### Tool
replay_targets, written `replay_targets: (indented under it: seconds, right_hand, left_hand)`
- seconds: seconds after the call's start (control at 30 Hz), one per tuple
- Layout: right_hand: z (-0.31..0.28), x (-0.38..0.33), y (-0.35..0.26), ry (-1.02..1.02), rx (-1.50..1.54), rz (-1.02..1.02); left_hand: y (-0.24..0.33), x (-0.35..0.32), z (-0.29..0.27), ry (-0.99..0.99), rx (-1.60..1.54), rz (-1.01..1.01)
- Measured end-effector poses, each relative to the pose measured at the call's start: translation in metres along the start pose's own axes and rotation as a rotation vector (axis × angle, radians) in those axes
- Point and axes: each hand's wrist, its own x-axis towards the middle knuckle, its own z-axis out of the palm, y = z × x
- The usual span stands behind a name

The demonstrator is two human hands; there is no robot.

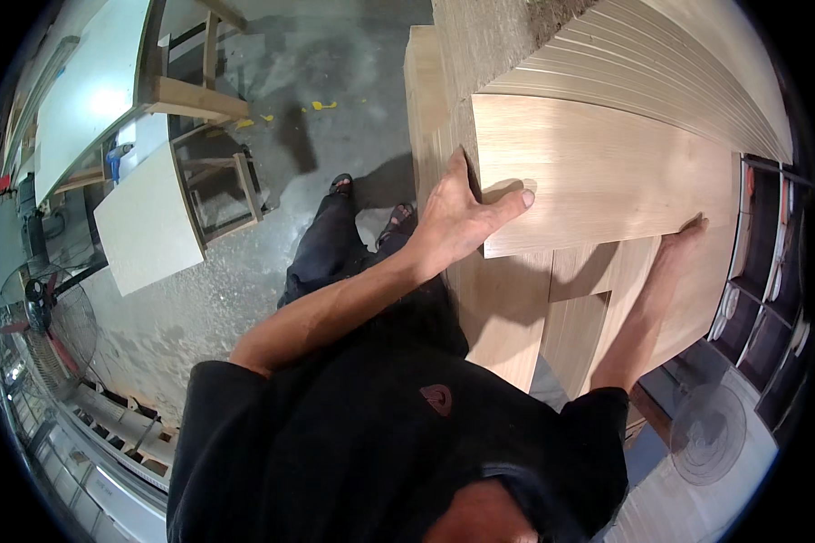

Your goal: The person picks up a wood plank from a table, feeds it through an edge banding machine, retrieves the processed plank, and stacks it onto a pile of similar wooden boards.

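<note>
A pale, light-grained wooden board (598, 172) lies across the top of a stack of similar boards, to the right of my body. My left hand (459, 217) grips its left end, with the thumb on the top face and the fingers along the end edge. Toward the right end, my right hand (685, 237) holds the near long edge; its fingers are partly hidden there. Below the held board, more wooden panels (503, 317) show, and a grooved panel (575, 330) sits among them. Another grooved stack (643, 68) rises just beyond the board.
White-topped work tables (149, 217) on wooden frames stand at the left. A standing fan (45, 312) is at the lower left, and another round fan guard (706, 434) at the lower right. Dark shelving (761, 262) stands at the far right. Yellow marks (321, 106) dot the concrete floor.
</note>
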Motion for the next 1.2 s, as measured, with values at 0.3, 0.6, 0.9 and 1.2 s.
replay_targets:
  seconds: [0.3, 0.6, 0.9, 1.2]
  right_hand:
    - [0.035, -0.098, 0.017, -0.014, 0.105, -0.127]
    - [0.062, -0.169, 0.048, 0.207, -0.103, -0.070]
    - [0.064, -0.222, 0.088, 0.152, -0.081, -0.276]
    - [-0.001, 0.003, 0.059, 0.353, 0.298, -0.336]
  left_hand:
    - [0.009, -0.005, 0.026, 0.019, -0.276, -0.124]
    - [0.023, -0.028, 0.019, 0.180, -0.065, -0.249]
    - [0.037, -0.031, 0.030, -0.031, 0.048, -0.151]
    - [0.028, -0.031, -0.002, -0.073, 0.150, -0.147]
